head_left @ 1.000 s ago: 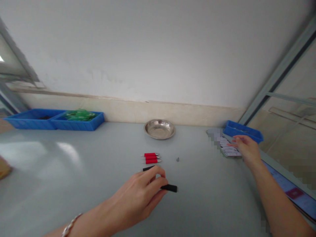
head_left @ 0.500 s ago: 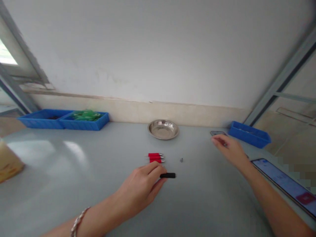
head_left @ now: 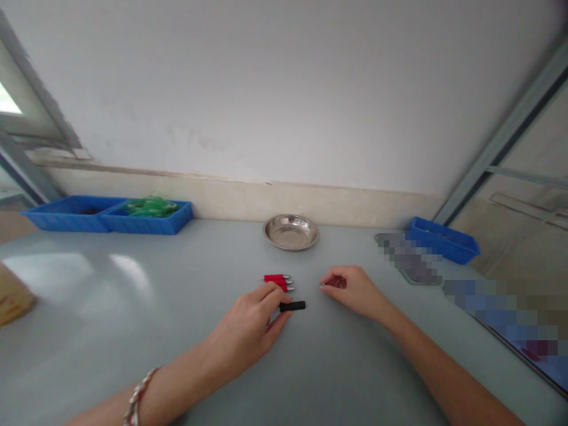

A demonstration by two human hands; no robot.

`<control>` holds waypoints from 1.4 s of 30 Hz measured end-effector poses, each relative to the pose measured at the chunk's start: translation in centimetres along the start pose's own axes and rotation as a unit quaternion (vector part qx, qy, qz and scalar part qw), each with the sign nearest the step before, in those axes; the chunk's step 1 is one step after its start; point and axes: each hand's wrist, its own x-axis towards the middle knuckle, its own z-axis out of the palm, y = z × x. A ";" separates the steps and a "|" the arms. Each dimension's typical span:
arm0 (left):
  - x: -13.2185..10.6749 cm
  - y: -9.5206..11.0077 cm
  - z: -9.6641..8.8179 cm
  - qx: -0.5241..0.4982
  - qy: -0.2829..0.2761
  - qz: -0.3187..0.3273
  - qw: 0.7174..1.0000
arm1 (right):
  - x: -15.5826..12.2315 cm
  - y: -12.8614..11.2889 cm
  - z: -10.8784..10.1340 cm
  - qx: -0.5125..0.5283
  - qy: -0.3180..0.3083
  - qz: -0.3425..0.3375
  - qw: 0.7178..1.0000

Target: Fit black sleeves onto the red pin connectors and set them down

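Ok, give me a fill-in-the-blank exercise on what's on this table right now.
1. The left hand pinches a short ____ sleeve at its fingertips.
2. The plugs lying in a row beyond that hand have ____ bodies.
3. The round dish near the wall is made of ____.
4. The right hand rests on the ____.

Missing words: black; red; metal; table

A steel dish (head_left: 290, 231) sits by the wall, blue trays (head_left: 106, 214) far left (one holding green parts).
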 end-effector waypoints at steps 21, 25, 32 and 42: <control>0.6 -0.6 -0.4 -0.013 0.025 -0.033 0.999 | -1.2 -2.6 2.6 0.289 0.009 -0.026 0.957; 0.6 -0.6 -0.4 -0.012 0.026 -0.022 0.999 | -1.2 -2.5 2.6 0.286 0.017 -0.033 0.958; 0.4 -0.6 -0.3 -0.018 0.017 -0.027 0.999 | -1.3 -2.4 2.6 0.278 0.008 -0.043 0.960; 0.3 -0.7 -0.1 -0.029 0.026 -0.017 0.999 | -1.3 -2.3 2.8 0.180 0.037 -0.082 0.980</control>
